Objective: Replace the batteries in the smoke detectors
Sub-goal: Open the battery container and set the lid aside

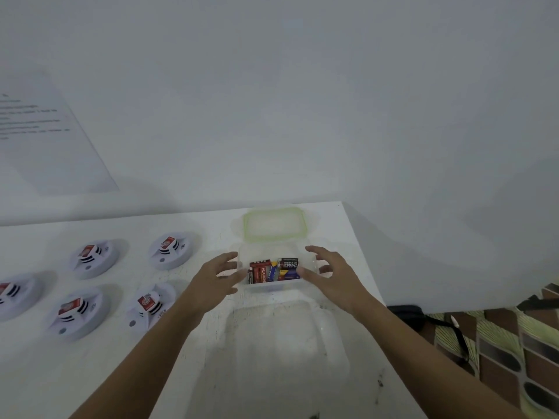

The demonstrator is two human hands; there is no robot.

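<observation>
A small clear plastic box (273,286) stands on the white table and holds several batteries (273,270), red, black and blue. My left hand (216,278) is spread beside the box's left wall. My right hand (328,275) is spread at its right wall, with the thumb near the front corner. Neither hand holds anything that I can see. Several white round smoke detectors lie on the table's left part, each with a red battery on top, the nearest (149,308) just left of my left forearm.
A green-rimmed lid (273,223) lies behind the box near the wall. A large clear box (276,352) stands in front, between my forearms. A printed sheet (45,131) hangs on the wall at left. The table's right edge (367,267) drops to a patterned floor with a black cable (435,323).
</observation>
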